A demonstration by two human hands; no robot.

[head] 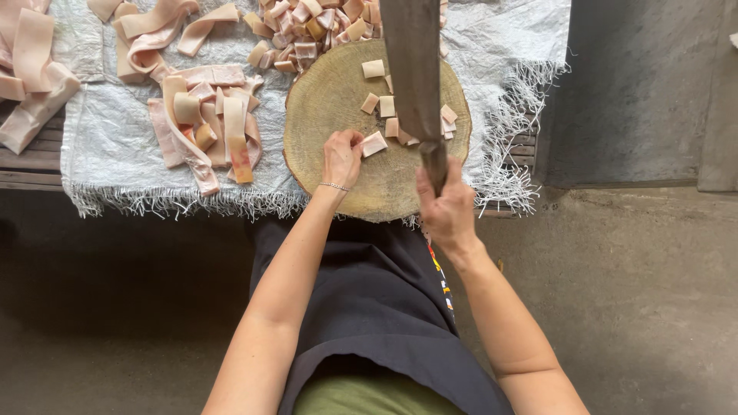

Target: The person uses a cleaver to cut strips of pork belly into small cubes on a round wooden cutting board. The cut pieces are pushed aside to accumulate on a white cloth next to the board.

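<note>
My right hand [448,209] grips the handle of a large cleaver [413,69], whose broad blade is raised over the round wooden chopping block [330,107]. On the block's near side, my left hand [342,154] has its fingers curled, touching a pale square piece of pork skin [374,144]. Several cut squares [384,104] lie on the block, partly hidden behind the blade.
Long pale strips of pork skin [204,127] lie left of the block on a white woven sheet [108,131] with frayed edges. A heap of cut pieces [307,31] sits beyond the block. More strips [31,69] lie at far left. Concrete floor [638,292] spreads below and right.
</note>
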